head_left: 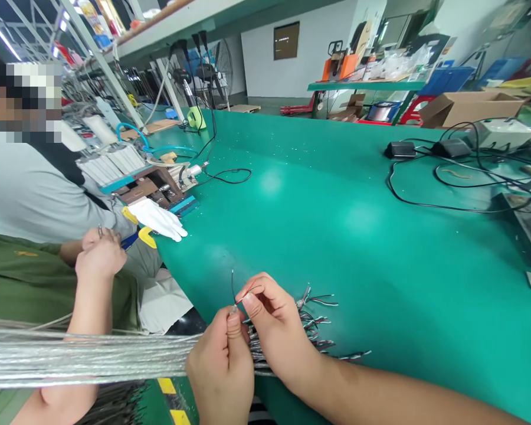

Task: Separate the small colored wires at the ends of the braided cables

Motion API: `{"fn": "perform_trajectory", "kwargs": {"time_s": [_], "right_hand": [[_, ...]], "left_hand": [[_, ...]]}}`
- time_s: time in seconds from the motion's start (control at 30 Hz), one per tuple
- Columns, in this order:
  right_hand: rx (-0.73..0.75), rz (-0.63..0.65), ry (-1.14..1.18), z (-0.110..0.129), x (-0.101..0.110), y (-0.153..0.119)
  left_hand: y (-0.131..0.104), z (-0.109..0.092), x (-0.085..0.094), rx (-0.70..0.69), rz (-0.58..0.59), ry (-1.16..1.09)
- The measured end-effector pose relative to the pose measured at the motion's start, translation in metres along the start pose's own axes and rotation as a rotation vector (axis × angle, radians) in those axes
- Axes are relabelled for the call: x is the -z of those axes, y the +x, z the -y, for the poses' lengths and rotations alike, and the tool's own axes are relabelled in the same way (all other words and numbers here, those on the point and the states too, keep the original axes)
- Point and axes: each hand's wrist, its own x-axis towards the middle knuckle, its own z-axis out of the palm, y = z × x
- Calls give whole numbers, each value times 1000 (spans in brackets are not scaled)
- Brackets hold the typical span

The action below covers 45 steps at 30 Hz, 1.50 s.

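My left hand (223, 360) is closed around the end of a cable, its thumb and forefinger pinching the sheath where thin wires fan out. A black wire (232, 284) sticks straight up from there. Close beside it, my right hand (277, 327) pinches a red wire (249, 290) between thumb and forefinger. A thick bundle of silvery cables (128, 357) runs in from the left and passes beneath both hands. Its split ends (321, 321), in black, white and red, spread over the green table (380, 277) to the right of my right hand.
At the left sit co-workers, one with a hand (100, 254) raised near scissors with yellow handles (147, 237). A white glove (157, 217) lies by a bench machine (154, 183). Black cords (451, 203) and a metal device (526, 230) occupy the right side.
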Motion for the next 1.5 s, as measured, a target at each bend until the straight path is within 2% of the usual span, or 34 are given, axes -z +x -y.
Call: {"fn": "perform_trajectory", "kwargs": {"time_s": [0.13,0.3,0.47,0.67,0.87,1.07,1.17,1.37,1.5], "right_hand": [[-35,-1,-44,-2,0,1],[-52,-2,3,-3,-3,3],[-55,24,50,-4,-4,3],[-89,42,44,-2,-3,3],[-122,19,-13,0,-1,6],[-184,73,64,1,-2,9],[-221,97,84,3,-1,9],[-234,120,53,6,1,9],[-183,123,23,5,2,8]], "left_hand": [[0,-2,-1,13,9,-10],[1,8,-8,0,11,-54],[2,16,-13,-24,-51,-132],[1,10,-12,-52,-103,-198],[0,9,-13,13,-138,-262],[-2,9,-14,47,-150,-370],[-2,9,-13,77,-108,-448],[4,7,-3,111,105,-655],[6,4,4,102,145,-724]]}}
